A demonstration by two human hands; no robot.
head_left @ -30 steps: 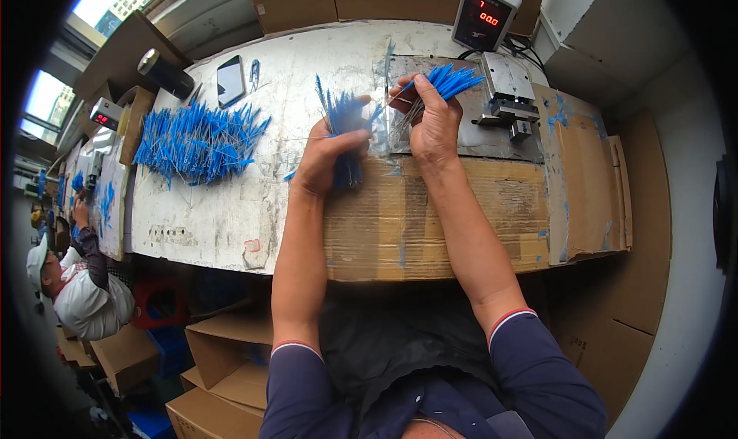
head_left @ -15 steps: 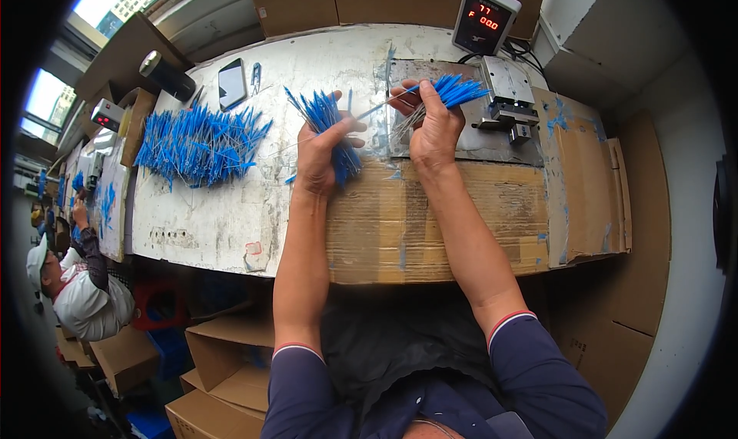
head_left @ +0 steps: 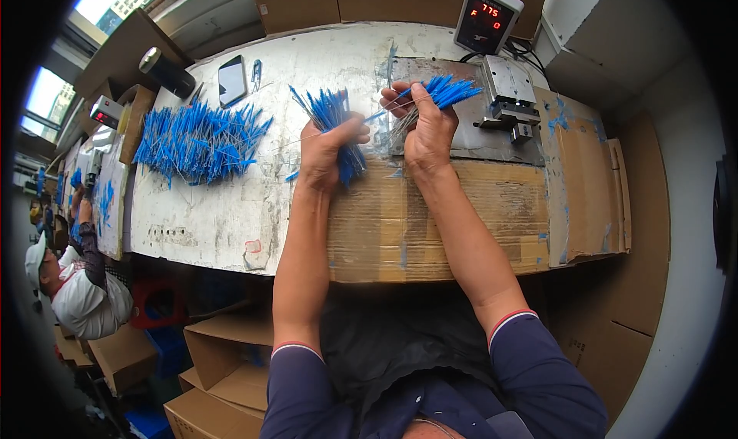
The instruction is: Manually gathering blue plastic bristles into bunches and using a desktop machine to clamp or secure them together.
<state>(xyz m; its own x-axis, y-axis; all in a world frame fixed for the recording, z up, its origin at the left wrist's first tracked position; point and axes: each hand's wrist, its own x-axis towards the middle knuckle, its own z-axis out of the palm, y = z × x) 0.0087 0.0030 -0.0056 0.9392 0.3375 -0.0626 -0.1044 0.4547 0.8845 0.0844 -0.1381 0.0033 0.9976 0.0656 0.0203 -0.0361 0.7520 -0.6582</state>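
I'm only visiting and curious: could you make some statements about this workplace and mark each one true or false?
1. The left hand holds a bundle of blue strips. True.
2. The right hand is empty. False: it holds a second bundle.
3. A loose blue pile lies to the left of the left hand. True.
4. The phone lies on top of the pile. False: it lies on the table, beyond the pile.
5. A co-worker at the far left wears a white cap. True.
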